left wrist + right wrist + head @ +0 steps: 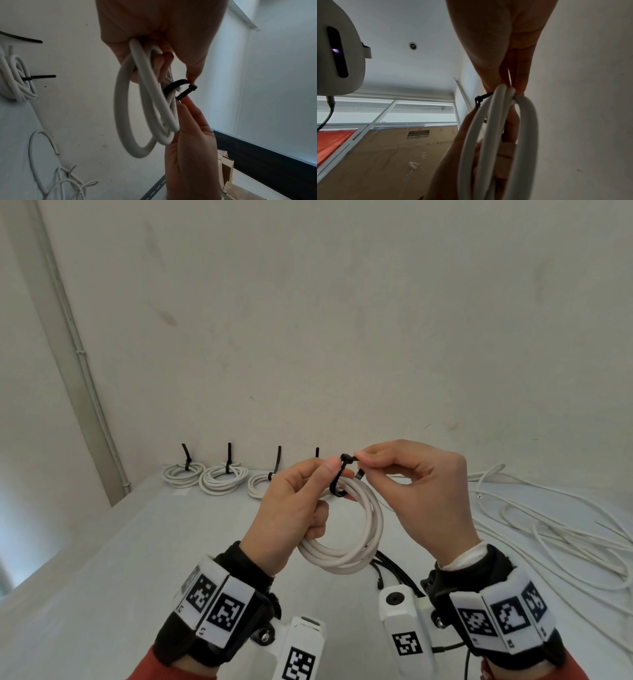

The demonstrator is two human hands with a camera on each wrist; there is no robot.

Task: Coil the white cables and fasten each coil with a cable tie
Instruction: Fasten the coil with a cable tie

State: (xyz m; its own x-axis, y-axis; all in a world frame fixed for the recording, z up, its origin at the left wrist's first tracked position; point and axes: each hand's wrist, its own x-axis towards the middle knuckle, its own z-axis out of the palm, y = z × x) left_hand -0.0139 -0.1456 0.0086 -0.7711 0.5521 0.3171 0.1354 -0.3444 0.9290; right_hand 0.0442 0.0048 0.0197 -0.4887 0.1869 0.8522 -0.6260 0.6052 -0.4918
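Observation:
My left hand (301, 501) grips a white cable coil (359, 529) above the table, fingers curled through it and thumb pressed near its top. A black cable tie (337, 484) loops round the coil's upper strands, its head (344, 457) sticking up. My right hand (428, 494) pinches the tie's tail beside that head. In the left wrist view the tie (178, 83) forms a loose loop round the coil (123, 108), between my left hand (161, 27) and right hand (190, 142). The right wrist view shows the coil (491, 135) close up and the tie (478, 100) behind it.
Three tied coils (222, 479) lie in a row along the wall at the back of the white table (137, 559). Loose white cables (548, 525) sprawl over its right side. Spare black ties (387, 570) lie on the table under my hands.

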